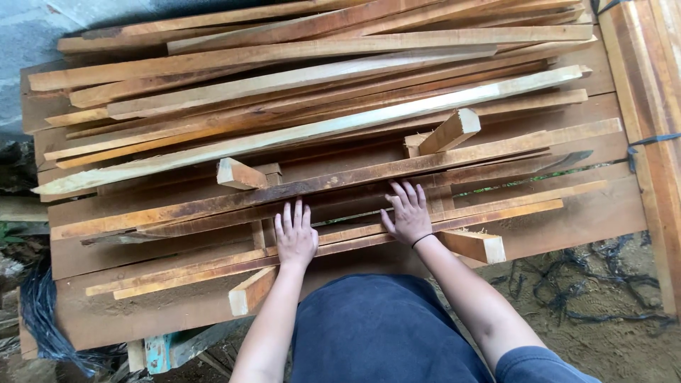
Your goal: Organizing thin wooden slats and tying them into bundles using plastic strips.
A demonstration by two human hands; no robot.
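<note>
A pile of long, thin wooden strips (312, 131) lies across wide brown boards (567, 227). My left hand (295, 234) rests flat, fingers spread, on the strips at the near side of the pile. My right hand (407, 211), with a dark band at the wrist, lies flat on the strips a little to the right and further in. Neither hand grips anything. Short wooden blocks stick out between the strips: one (237, 174) beyond my left hand, one (450, 132) beyond my right hand, one (477, 245) by my right wrist and one (250, 291) near my left forearm.
A bundle of boards (656, 106) tied with a dark strap runs along the right edge. Sandy ground with dark netting (589, 284) lies at the lower right. Black plastic sheet (42, 312) hangs at the lower left beside a blue-painted piece (157, 351).
</note>
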